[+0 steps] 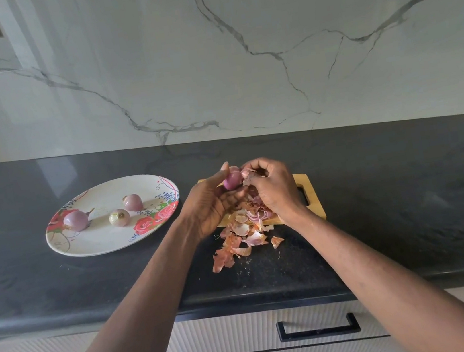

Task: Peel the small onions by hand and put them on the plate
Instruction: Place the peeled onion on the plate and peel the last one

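Observation:
A small purple onion [232,179] is held in the fingers of my left hand [210,203] above the wooden cutting board [311,194]. My right hand [274,187] pinches a strip of loose skin at the onion's right side. Three peeled onions lie on the flowered oval plate [96,244] to the left: a larger one [76,220], a pale one [119,217] and a pink one [132,202]. A heap of onion skins [244,234] covers the board's near part and spills onto the counter.
The black stone counter [406,180] runs the full width, with a marble wall behind it. The counter's front edge lies below my forearms, and drawers with a black handle [319,328] sit under it.

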